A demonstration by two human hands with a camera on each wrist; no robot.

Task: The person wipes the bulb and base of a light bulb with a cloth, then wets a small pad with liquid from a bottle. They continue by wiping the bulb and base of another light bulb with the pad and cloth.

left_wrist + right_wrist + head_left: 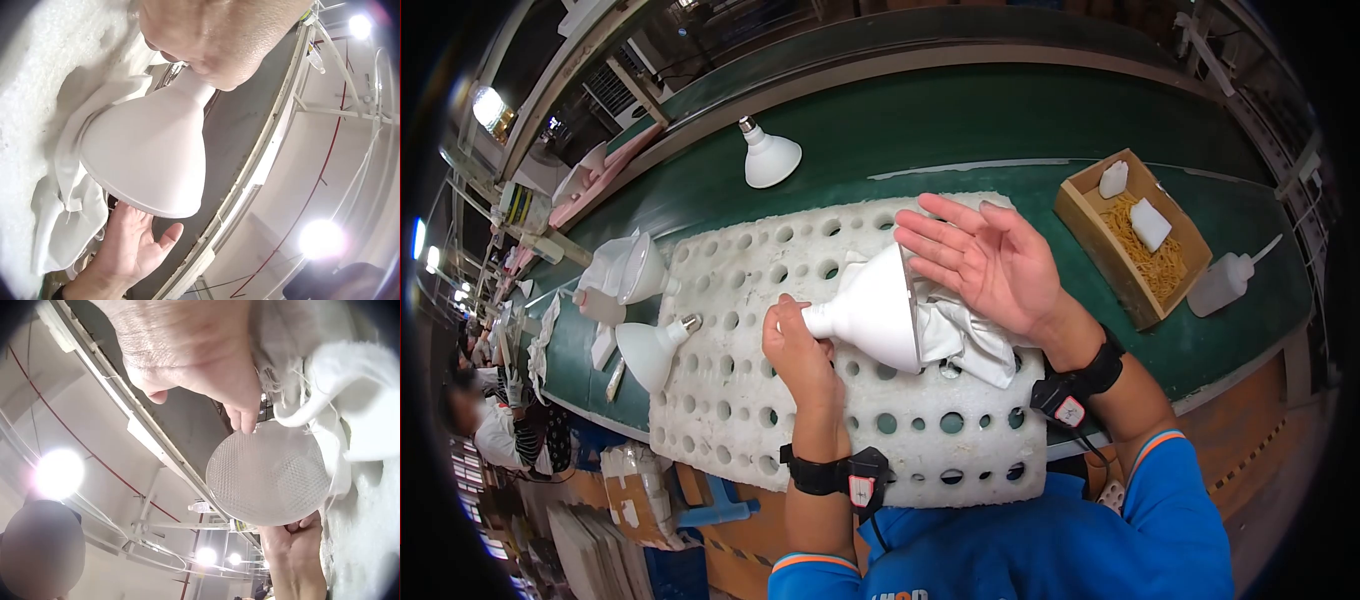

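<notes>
Bulb (870, 315) points sideways over the foam board (1000, 448), left hand (800, 352) gripping its neck (820, 320), probably so the lens (269, 478) faces the right hand (995, 260), its fingers (940, 234) extended near the rim (914, 340).

Lying directly on the long green worktop (1000, 125): white perforated foam slab (745, 436), open rectangular tan box (1105, 255), white cone-shaped lamp (772, 162), translucent plastic squeeze bottle (1222, 285).

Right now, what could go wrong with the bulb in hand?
The left hand grips the bulb by its narrow neck, so it might slip or tip. The open right hand is close to the lens and could smudge it. The frayed cloth beside it might shed threads.
</notes>
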